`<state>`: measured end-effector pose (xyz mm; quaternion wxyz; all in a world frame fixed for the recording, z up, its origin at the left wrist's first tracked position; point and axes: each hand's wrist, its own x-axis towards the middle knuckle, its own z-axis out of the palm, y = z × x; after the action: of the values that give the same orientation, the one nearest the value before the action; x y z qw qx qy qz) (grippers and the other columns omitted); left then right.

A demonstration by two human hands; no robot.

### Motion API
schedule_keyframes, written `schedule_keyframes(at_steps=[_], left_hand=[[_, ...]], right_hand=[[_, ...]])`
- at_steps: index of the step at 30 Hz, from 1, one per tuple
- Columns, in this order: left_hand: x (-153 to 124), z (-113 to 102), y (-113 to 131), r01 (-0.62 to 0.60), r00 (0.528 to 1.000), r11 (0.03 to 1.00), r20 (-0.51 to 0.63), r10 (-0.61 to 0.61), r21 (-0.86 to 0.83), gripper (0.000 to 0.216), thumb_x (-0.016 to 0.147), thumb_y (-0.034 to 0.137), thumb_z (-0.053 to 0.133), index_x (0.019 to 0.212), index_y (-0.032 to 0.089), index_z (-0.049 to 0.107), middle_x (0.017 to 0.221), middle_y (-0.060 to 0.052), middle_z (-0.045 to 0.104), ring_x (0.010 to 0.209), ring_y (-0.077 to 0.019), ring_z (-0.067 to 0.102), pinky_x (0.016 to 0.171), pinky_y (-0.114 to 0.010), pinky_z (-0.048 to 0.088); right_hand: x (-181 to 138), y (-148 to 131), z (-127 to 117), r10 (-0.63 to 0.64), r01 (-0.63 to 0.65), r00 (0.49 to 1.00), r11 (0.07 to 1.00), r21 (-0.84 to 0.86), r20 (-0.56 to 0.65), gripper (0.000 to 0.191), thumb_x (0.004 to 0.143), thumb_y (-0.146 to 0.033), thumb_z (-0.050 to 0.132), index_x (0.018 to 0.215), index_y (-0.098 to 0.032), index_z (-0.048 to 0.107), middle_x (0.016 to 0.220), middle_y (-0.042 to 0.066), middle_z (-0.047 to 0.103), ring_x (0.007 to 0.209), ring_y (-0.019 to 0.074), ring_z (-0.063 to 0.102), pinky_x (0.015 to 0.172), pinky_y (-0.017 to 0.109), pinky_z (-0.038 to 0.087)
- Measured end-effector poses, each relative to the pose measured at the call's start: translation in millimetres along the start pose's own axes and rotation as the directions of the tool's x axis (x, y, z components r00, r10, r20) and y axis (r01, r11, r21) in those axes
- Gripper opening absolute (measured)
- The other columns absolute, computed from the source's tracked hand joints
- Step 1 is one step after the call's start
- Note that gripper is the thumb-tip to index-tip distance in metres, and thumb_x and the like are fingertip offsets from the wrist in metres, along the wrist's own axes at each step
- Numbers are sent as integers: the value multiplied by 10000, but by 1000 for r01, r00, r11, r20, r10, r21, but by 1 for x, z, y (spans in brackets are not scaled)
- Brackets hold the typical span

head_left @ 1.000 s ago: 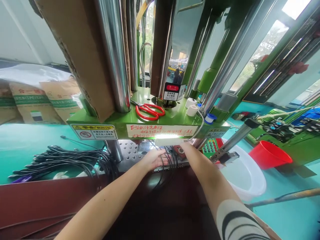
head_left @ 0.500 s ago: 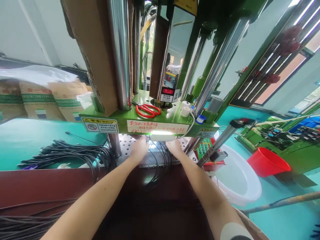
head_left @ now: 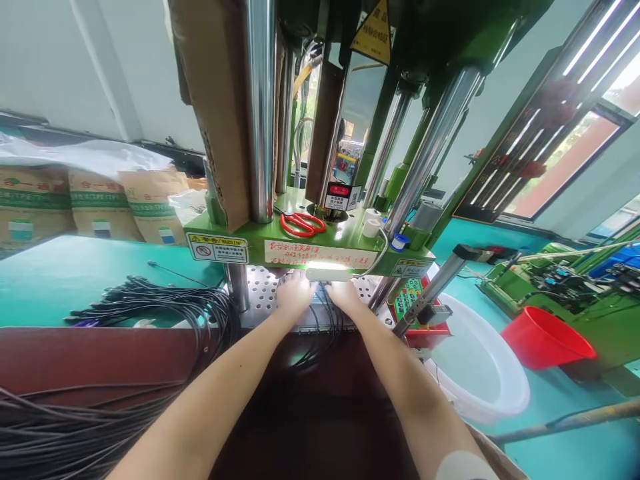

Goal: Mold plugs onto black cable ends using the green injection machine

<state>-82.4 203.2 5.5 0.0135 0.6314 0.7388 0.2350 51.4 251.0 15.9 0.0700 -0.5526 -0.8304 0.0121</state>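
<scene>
Cables (head_left: 331, 312) crossed front edge of plate (head_left: 261, 285) between left hand (head_left: 295, 294) and right hand (head_left: 344, 297) | each grip: couldn't tell, lamp (head_left: 329, 273) obstructed | scissors (head_left: 303, 233) lay atop crossbeam (head_left: 256, 245) | cable pile (head_left: 150, 297) lay along front edge of bench (head_left: 40, 270)

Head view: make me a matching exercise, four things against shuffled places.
Things:
1. Left hand
2. Scissors
3. Red bucket
4. Lit lamp

Places:
A. Right of the white tub
B. At the green plate's front edge
C. Left of the central black cables
D. On top of the green plate

Pairs: 1-C, 2-D, 3-A, 4-B
</scene>
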Motion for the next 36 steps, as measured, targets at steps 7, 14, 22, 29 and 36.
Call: schedule_keyframes(at_steps=[7,14,22,29,36], left_hand=[[8,10,-6,-27,998,1000,50,27,9,308,756,135,396,963,74,616,866,-207,620,848,-304,588,687,-381,443],[12,11,-5,-37,999,999,21,36,20,333,755,99,373,977,76,620,902,-186,622,893,-287,571,711,-369,453],[11,11,21,-45,998,999,-42,45,0,350,818,330,385,981,158,642,930,-129,638,960,-293,548,728,-382,453],[10,14,9,-155,987,988,-50,155,-9,267,726,124,427,853,112,662,822,-131,654,866,-243,580,804,-350,417],[10,22,5,-236,967,972,-99,235,4,261,731,115,406,803,110,657,765,-131,654,828,-252,574,827,-378,382]], right_hand=[[4,-10,9,28,-28,999,1000,6,-44,361,833,-169,379,1130,-146,581,1115,135,604,999,247,562,836,323,428],[7,-9,9,37,-35,997,999,37,-64,337,823,-146,389,1072,-123,615,1054,137,634,985,242,572,839,314,428],[3,-2,2,-61,69,993,995,72,-102,358,862,-128,323,1022,-201,634,967,46,672,974,186,578,893,290,399],[-8,-19,3,-125,126,990,992,15,-69,282,811,-188,429,1031,-145,601,1036,121,637,952,233,580,805,320,440],[0,-27,10,-77,76,994,997,-11,-75,273,816,-178,406,994,-120,604,1029,148,629,947,248,577,806,326,433]])
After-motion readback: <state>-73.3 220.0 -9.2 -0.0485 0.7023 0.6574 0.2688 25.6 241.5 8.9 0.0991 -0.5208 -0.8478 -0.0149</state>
